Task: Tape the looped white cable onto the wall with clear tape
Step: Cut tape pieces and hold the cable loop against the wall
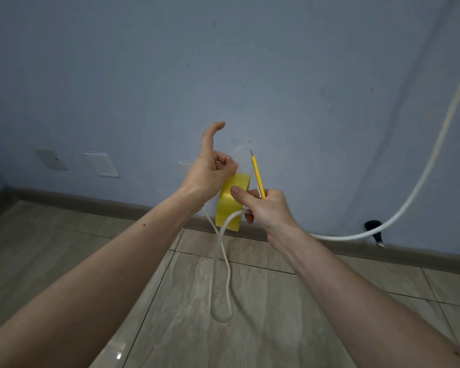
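The right hand (263,207) has its grip closed on three things at once: the tape roll (231,201), pinned by the thumb across its face, a yellow utility knife (258,176) standing up between the fingers with its blade tip toward the wall (223,62), and a strand of the white cable (225,261) caught under the lower fingers. The left hand (210,168) pinches at the top edge of the roll with its middle fingers curled in, the index finger raised free; it looks to be picking at or pulling the tape's end, though the clear strip itself cannot be made out.

The step in hand seems to be freeing a length of tape. Next, a piece must be drawn out, cut with the knife, and pressed over the cable against the wall.

The cable's loop hangs down from the hands toward the tiled floor (276,314), while its long run curves away right along the baseboard (104,205) and up the wall. Both forearms reach forward, hands meeting close before the wall.
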